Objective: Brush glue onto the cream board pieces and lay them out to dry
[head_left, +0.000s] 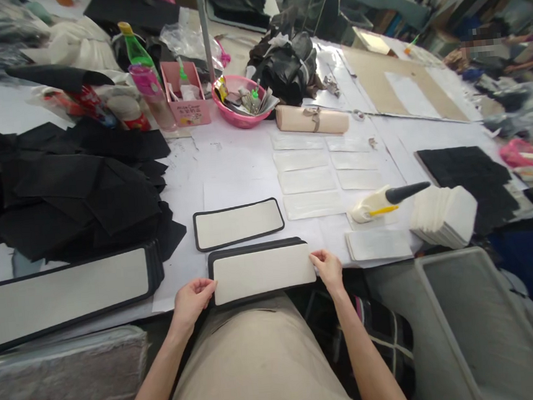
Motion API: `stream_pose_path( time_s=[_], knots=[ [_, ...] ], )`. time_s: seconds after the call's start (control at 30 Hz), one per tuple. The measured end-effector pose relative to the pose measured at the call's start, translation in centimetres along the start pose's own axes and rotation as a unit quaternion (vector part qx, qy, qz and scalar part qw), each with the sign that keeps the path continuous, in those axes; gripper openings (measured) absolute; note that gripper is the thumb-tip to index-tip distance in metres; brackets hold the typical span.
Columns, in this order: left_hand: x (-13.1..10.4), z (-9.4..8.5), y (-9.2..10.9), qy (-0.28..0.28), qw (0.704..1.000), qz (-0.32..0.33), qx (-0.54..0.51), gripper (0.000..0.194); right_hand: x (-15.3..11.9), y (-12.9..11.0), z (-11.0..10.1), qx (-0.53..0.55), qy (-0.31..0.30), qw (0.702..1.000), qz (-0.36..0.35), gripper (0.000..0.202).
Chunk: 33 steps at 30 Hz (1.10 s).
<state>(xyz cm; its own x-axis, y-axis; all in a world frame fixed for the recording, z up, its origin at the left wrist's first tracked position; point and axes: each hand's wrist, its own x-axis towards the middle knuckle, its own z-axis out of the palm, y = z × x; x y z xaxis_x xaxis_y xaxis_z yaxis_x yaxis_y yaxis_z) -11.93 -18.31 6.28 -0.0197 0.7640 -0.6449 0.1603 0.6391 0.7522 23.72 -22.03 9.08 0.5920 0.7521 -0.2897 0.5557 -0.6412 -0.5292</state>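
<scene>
Workshop table (234,175) under wht paper, clutter along far side; head view: off-wht panel (264,275) lies atop blk stack (252,248), approx. flat; L hand (194,300) pinches its left end, R hand (329,271) its right end, fingers closed on both; held by the ends prob. to keep it even w/ the blk border; long axis runs L–R across the body, right end angled slightly away; blk-edged panel (239,225) just beyond stack, roughly parallel; longer panel pile (64,295) left of stack, wht strips (377,245) right of it, prob. for easy reach.
</scene>
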Motion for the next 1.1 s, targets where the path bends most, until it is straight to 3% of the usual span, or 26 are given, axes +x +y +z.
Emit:
stream_pose_path(
  time_s=[0.77, 1.1],
  knots=[
    [0.5, 0.3, -0.6, 0.034, 0.999, 0.000, 0.015, 0.048, 0.6, -0.8, 0.4, -0.119, -0.022, 0.992, 0.016, 0.020],
    [0.6, 0.7, -0.2, 0.053, 0.998, 0.002, 0.022, 0.037, 1.1, 0.3, 1.0, -0.114, -0.022, 0.993, 0.007, 0.024]
  ],
)
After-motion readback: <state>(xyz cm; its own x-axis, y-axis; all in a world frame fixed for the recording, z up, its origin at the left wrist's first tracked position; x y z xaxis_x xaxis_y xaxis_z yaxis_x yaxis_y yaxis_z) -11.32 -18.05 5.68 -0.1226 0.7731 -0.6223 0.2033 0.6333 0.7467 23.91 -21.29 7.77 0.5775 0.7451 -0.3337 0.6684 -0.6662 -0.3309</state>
